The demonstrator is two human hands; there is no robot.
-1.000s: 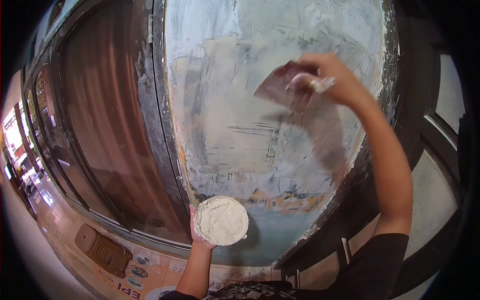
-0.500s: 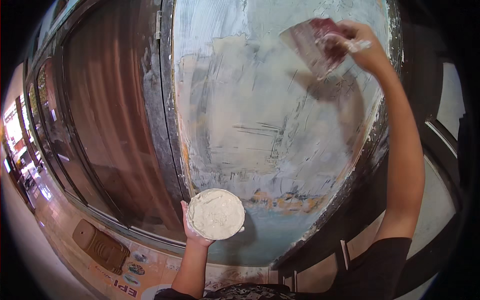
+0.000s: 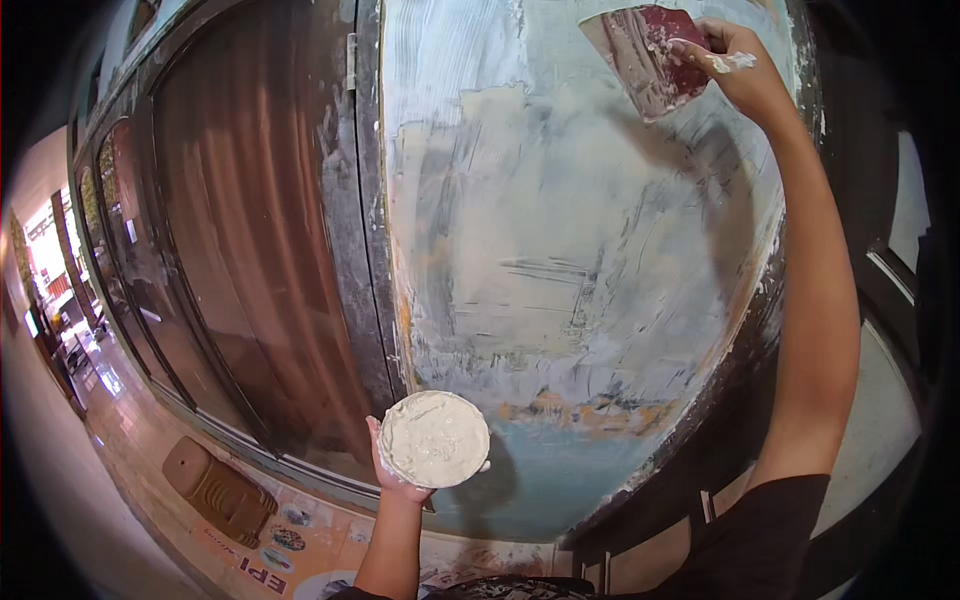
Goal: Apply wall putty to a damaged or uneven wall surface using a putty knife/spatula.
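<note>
My left hand is closed around a round tub of off-white putty, held low in front of the wall. Raised at the upper right, my right hand grips a wide putty knife with a dark red face smeared with filler. White putty clings to the hand near the thumb. Behind the knife stands the patchy wall panel, coated in pale grey-white filler with scratches and streaks. Its lower part shows bare blue-green and orange-brown patches. Whether the blade touches the wall, I cannot tell.
Left of the panel is a dark-framed glass door or window with brown curtains behind it. Stacked brown plastic stools or chairs lie on the floor at the lower left, near a printed banner. Dark framing borders the panel's right side.
The putty knife and my right hand have moved up and slightly right in view. The whole scene has shifted a little right and down. My left hand keeps hold of the tub.
</note>
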